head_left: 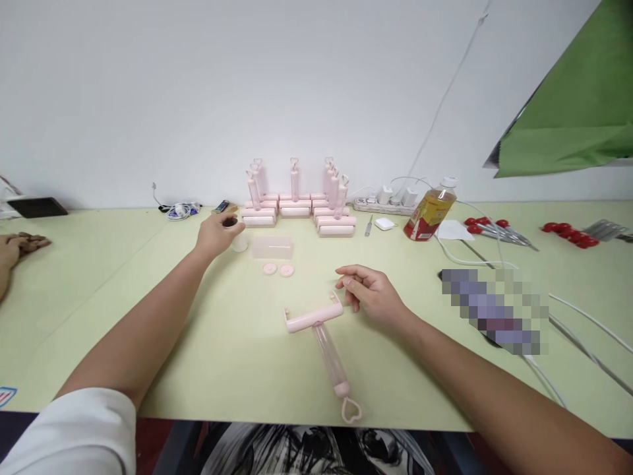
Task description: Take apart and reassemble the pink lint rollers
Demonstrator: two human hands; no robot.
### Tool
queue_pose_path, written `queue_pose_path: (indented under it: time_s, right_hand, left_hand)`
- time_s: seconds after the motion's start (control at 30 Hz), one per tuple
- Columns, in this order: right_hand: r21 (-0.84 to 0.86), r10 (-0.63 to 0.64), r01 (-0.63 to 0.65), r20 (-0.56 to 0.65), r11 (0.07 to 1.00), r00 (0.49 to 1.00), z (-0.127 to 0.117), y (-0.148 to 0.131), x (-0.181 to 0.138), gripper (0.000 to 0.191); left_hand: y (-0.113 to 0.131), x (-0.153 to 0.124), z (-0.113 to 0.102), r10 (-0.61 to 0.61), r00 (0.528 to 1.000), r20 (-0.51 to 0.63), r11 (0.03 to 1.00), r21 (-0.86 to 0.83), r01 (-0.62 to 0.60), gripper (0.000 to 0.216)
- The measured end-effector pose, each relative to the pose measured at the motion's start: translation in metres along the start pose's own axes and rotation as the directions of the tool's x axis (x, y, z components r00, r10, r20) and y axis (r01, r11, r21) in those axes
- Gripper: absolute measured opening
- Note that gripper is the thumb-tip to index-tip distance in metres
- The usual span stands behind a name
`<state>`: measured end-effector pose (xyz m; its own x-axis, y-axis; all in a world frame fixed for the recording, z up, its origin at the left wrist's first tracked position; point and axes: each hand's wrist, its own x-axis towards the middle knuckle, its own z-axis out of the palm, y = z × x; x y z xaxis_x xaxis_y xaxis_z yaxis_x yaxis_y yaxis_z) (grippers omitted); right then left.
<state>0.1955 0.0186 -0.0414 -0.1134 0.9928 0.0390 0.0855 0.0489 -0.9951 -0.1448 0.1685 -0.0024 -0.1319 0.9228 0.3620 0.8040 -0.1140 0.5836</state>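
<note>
My left hand (pixel 220 235) is closed around the upper part of a small white roll (pixel 240 243) standing on the table; its fingertips are partly hidden. Just right of it lie a translucent pink rectangular cover (pixel 272 248) and two round pink end caps (pixel 270 268). My right hand (pixel 372 291) hovers with loosely bent fingers slightly apart, holding nothing. Close by its fingertips lies a pink lint roller frame (pixel 315 318) with no roll between its arms. The frame's clear handle (pixel 330 359) ends in a heart-shaped loop pointing toward me.
Several assembled pink lint rollers (pixel 295 206) stand along the wall. To their right are a power strip (pixel 384 206), a drink bottle (pixel 431 210), red-handled tools (pixel 494 227) and loose cables. At far left, another person's hand (pixel 8 254) rests near a brown pile.
</note>
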Motion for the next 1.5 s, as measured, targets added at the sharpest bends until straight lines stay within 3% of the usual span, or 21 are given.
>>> queue_pose_path:
  time_s: [0.07, 0.13, 0.2, 0.27, 0.37, 0.43, 0.53, 0.67, 0.9, 1.03, 1.2, 1.3, 1.43, 1.5]
  right_hand:
    - [-0.005, 0.001, -0.001, -0.012, 1.0, 1.0, -0.001, 0.0, 0.0, 0.031]
    - [-0.007, 0.001, -0.002, -0.025, 1.0, 1.0, -0.001, -0.001, 0.0, 0.03]
    - [-0.008, 0.001, -0.001, -0.026, 1.0, 1.0, 0.0, -0.002, -0.001, 0.029]
    - [-0.008, -0.001, 0.001, -0.013, 1.0, 1.0, 0.002, -0.003, -0.002, 0.029]
    - [-0.006, 0.001, -0.001, 0.0, 1.0, 1.0, 0.004, -0.002, -0.003, 0.029]
    - [-0.03, -0.007, 0.008, 0.017, 1.0, 1.0, 0.004, -0.001, -0.003, 0.029]
    - [-0.14, -0.035, 0.045, 0.072, 0.989, 0.997, 0.003, 0.001, -0.004, 0.028]
    - [-0.268, -0.043, 0.074, 0.12, 0.96, 0.992, 0.003, 0.001, -0.005, 0.026]
    - [-0.252, -0.033, 0.065, 0.128, 0.966, 0.991, 0.004, 0.002, -0.004, 0.026]
    - [-0.325, -0.091, 0.133, 0.141, 0.936, 0.986, 0.003, 0.003, -0.004, 0.023]
    - [-0.481, -0.206, 0.301, 0.24, 0.824, 0.949, 0.002, 0.002, -0.004, 0.022]
    - [-0.526, -0.212, 0.334, 0.28, 0.782, 0.936, 0.001, 0.002, -0.004, 0.023]
    - [-0.533, -0.217, 0.36, 0.312, 0.766, 0.925, 0.0, -0.001, -0.004, 0.014]
    - [-0.531, -0.22, 0.362, 0.312, 0.766, 0.924, 0.0, -0.002, -0.004, 0.013]
  left_hand:
    - [0.004, 0.0, -0.001, 0.019, 0.999, 0.046, 0.999, 0.036, -0.021, 0.051]
    - [0.011, -0.006, -0.004, 0.058, 0.998, -0.015, 0.993, 0.102, -0.056, 0.058]
    - [0.022, -0.018, -0.005, 0.171, 0.974, -0.15, 0.972, 0.187, -0.142, 0.057]
    - [0.033, -0.034, 0.0, 0.351, 0.923, -0.161, 0.92, 0.245, -0.307, 0.049]
    - [0.047, -0.056, 0.019, 0.477, 0.864, 0.16, 0.835, 0.224, -0.502, 0.048]
    - [0.051, -0.065, 0.033, 0.408, 0.843, 0.35, 0.832, 0.237, -0.501, 0.055]
    - [0.052, -0.071, 0.048, 0.331, 0.823, 0.463, 0.834, 0.264, -0.484, 0.061]
    - [0.048, -0.072, 0.056, 0.417, 0.801, 0.43, 0.787, 0.27, -0.554, 0.06]
    - [0.045, -0.067, 0.068, 0.526, 0.773, 0.355, 0.766, 0.196, -0.612, 0.059]
    - [0.051, -0.068, 0.072, 0.511, 0.788, 0.343, 0.786, 0.185, -0.59, 0.056]
    - [0.056, -0.072, 0.074, 0.465, 0.821, 0.331, 0.795, 0.253, -0.552, 0.052]
    - [0.06, -0.074, 0.069, 0.464, 0.825, 0.323, 0.795, 0.258, -0.549, 0.052]
    - [0.082, -0.09, 0.046, 0.494, 0.84, 0.223, 0.824, 0.186, -0.534, 0.046]
    - [0.096, -0.107, 0.033, 0.494, 0.821, 0.287, 0.847, 0.057, -0.529, 0.042]
